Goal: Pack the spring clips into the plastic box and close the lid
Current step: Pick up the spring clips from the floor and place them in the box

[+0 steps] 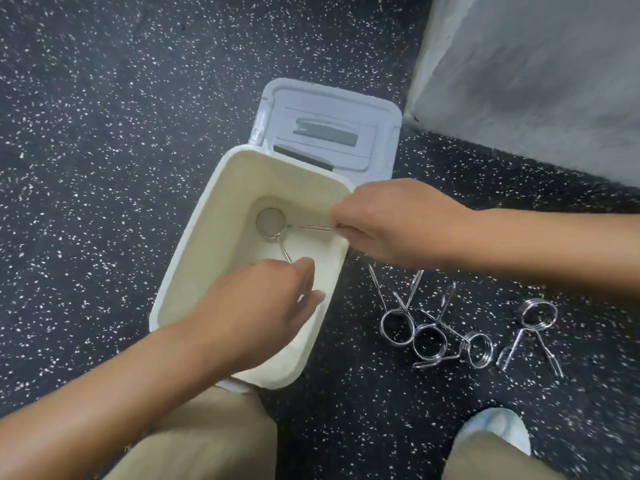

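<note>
Both hands hold one clip (270,221) low inside the box (194,258): left hand (263,303) pinching one handle, right hand (384,223) the other. Four more clips (429,341) lie on the floor beside it, lid (329,129) open behind. Stiff, slick steel wire, probably fairly heavy; best taken by the handles

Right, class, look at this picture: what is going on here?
A person crouched on a speckled floor is packing spring clips into a cream plastic box. Both hands are in the box on one spring clip: the left hand holds one of its handles, the right hand the other. Four more clips lie on the floor to the right of the box. The lid lies open behind the box.
</note>
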